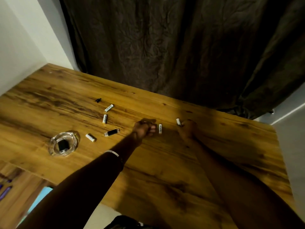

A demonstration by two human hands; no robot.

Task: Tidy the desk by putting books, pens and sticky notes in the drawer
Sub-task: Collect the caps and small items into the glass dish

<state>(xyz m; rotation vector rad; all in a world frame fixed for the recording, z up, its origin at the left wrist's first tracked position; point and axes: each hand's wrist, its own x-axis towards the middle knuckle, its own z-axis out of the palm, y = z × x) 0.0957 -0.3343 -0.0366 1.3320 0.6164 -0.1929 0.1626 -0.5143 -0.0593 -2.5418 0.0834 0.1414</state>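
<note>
My left hand rests on the wooden desk with its fingers curled into a fist. Its fingertips are just left of a white battery lying on the desk. Anything inside the fist is hidden. My right hand is further right and pinches another white battery by one end. At the lower left an open drawer shows purple pens and a light blue flat item. No book or sticky note lies on the desk.
Three more white batteries are scattered left of my hands, with a black and silver cylinder and a small black piece. A glass ashtray holds a black object. A dark curtain hangs behind the desk.
</note>
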